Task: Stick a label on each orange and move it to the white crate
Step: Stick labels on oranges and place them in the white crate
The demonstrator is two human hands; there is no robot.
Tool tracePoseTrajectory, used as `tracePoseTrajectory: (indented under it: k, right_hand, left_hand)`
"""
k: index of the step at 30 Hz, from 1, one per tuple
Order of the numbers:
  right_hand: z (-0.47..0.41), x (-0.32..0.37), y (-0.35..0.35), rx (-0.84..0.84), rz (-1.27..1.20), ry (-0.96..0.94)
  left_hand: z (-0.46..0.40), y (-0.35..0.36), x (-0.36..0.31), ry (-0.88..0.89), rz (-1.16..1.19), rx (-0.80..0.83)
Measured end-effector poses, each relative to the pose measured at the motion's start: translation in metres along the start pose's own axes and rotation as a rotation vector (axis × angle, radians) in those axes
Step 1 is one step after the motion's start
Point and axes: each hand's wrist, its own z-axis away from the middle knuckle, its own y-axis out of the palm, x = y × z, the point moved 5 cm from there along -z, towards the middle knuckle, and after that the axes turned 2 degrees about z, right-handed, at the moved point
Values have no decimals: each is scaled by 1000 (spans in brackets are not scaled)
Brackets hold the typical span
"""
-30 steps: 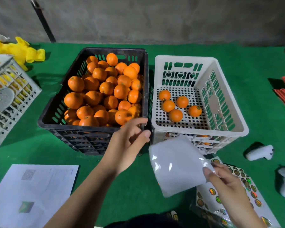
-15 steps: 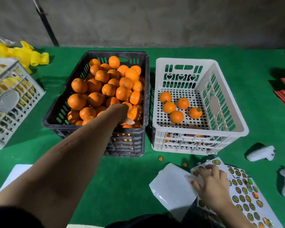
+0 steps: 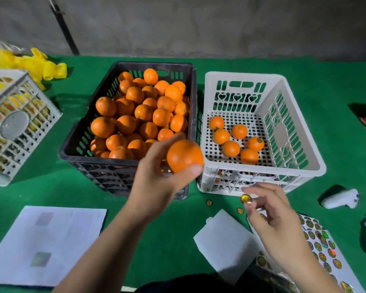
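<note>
Gripping a round orange fruit (image 3: 184, 155) between thumb and curled fingers, the left hand (image 3: 160, 176) holds it raised above the near edges of the two crates, where they meet. The right hand (image 3: 270, 216), lower and to the right, pinches a small round holographic label (image 3: 246, 199) at its fingertips, just in front of the near wall of the white perforated plastic crate (image 3: 300, 123). Six oranges (image 3: 230, 148) lie on that crate's floor, one showing a label on top. Directly left, touching it side by side, stands the black slotted plastic crate (image 3: 76, 142), heaped with unlabelled oranges (image 3: 144, 112). Below the right hand lie a white backing sheet (image 3: 224, 242) and a sheet of round shiny stickers (image 3: 323, 250); two loose stickers (image 3: 208, 202) rest on the green cloth-covered counter (image 3: 51, 187) between the sheets and the crates. A white printed paper (image 3: 40, 240) lies at near left. Farther left sits a tilted white lattice crate (image 3: 17, 127), with crumpled yellow mesh netting (image 3: 40, 66) behind it. Two white handheld devices (image 3: 340, 198) lie at right; their kind cannot be told.
</note>
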Motion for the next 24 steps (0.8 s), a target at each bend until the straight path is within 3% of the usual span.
tracePoseTrajectory:
  k: [8, 12, 17, 24]
  right_hand:
    - [-10, 64, -3, 61, -277, -42]
    - [-13, 79, -1, 186, -320, -55]
    - [-19, 95, 13, 378, -255, -104]
    - [-26, 95, 17, 381, -60, -197]
  left_hand:
    - [41, 30, 23, -109, -128, 180]
    - [44, 36, 19, -77, -197, 218]
    - [43, 43, 6, 54, -281, 262]
    - [40, 49, -8, 113, -394, 158]
